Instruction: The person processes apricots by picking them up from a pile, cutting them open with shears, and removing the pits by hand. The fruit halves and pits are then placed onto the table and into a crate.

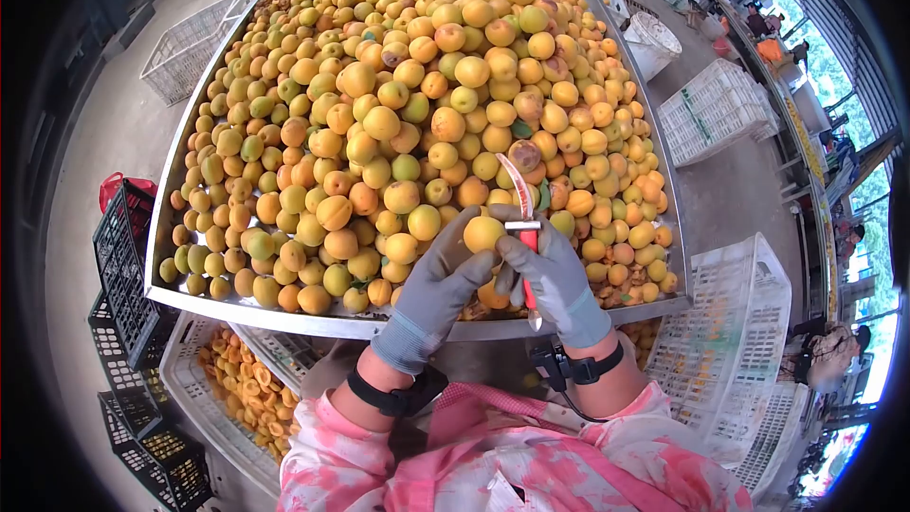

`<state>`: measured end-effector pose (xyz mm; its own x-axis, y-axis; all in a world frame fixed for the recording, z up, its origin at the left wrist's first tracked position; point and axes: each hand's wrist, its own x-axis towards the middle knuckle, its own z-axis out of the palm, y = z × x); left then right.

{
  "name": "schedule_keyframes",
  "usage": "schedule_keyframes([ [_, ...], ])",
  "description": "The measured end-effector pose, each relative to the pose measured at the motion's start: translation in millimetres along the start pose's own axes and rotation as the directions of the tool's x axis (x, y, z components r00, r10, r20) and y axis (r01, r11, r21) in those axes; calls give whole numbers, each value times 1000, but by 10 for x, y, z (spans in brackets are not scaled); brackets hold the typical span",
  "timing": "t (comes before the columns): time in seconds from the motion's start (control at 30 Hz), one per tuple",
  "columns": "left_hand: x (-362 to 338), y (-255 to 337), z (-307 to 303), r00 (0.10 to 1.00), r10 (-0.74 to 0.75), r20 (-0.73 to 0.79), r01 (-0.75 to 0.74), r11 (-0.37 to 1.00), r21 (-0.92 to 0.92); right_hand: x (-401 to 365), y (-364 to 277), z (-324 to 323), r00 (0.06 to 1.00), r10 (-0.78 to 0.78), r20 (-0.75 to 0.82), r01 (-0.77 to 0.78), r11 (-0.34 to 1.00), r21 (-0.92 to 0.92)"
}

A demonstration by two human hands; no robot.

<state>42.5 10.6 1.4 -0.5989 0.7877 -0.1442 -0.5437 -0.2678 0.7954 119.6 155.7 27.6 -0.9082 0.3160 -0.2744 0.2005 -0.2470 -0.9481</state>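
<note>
A yellow apricot (483, 234) is gripped in the gloved fingers of my left hand (431, 289), just above the near edge of the fruit heap. My right hand (561, 283), also in a grey glove, is closed around a red-handled fruit knife (529, 245). The knife's curved blade points up and away from me, and a small pointed metal end sticks out below the handle. My right fingertips come close to the held apricot. Behind both hands lies a large heap of apricots (379, 123), yellow to orange, a few with dark spots.
The heap rests on a metal-rimmed table (313, 322). Below it at the left, a white crate (185, 374) holds halved apricots (248, 389). Black crates (128, 265) stand farther left. White crates (706, 351) are at the right, with a white bucket (652, 43) beyond.
</note>
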Motion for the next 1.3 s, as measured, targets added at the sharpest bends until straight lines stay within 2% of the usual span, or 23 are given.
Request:
schedule_keyframes([
  [0.03,7,-24,1,1000,-14,-4,13,998,-59,-33,3,9,1000,0,-2,0,1000,11],
  [0.1,25,-60,-26,1000,-12,-10,12,999,-53,-104,-37,40,996,-87,5,87,991,-104],
  [0.17,39,-56,-47,995,-104,-6,99,964,-245,-185,-20,21,990,-139,-21,135,979,-150],
  [0.2,45,-33,-47,995,-102,-4,98,965,-243,-240,-40,19,981,-177,-78,164,975,-153],
  [0.23,48,1,-40,996,-78,30,84,945,-317,-291,-58,7,967,-215,-136,193,968,-158],
  [0.27,57,19,-32,997,-51,63,72,918,-390,-337,-73,-41,978,-203,-44,197,974,-113],
  [0.3,63,17,-25,997,-48,65,70,919,-389,-346,-82,-26,977,-206,-44,200,973,-114],
  [0.37,49,4,-18,997,-32,72,58,909,-412,-355,-79,28,980,-200,20,196,932,-304],
  [0.4,52,-8,-28,997,-32,73,59,911,-409,-393,-64,6,993,-114,33,117,898,-425],
  [0.6,59,11,9,983,-64,174,126,919,-375,-322,48,49,982,-177,61,183,846,-501],
  [0.73,80,-89,18,990,-63,127,100,945,-313,-326,44,75,977,-200,72,209,837,-506],
  [0.8,73,-124,0,992,-47,117,81,951,-297,-348,7,104,987,-150,51,152,800,-581],
  [0.93,34,-54,47,994,14,104,3,988,-154,-359,-28,107,985,-162,67,170,800,-575],
  [1.0,24,-38,59,993,48,105,-40,996,-81,-336,-10,71,965,-227,129,255,717,-648],
  [1.07,7,-38,52,992,92,82,-94,995,23,-330,-41,51,963,-222,150,266,731,-628],
  [1.13,-9,-26,65,992,108,71,-111,993,32,-323,-37,33,962,-213,171,274,747,-606],
  [1.2,-22,-20,95,990,129,57,-132,990,40,-300,-13,10,938,-274,211,345,700,-625],
  [1.3,-18,-79,83,990,135,32,-134,990,-41,-288,-21,36,912,-352,213,406,688,-602],
])
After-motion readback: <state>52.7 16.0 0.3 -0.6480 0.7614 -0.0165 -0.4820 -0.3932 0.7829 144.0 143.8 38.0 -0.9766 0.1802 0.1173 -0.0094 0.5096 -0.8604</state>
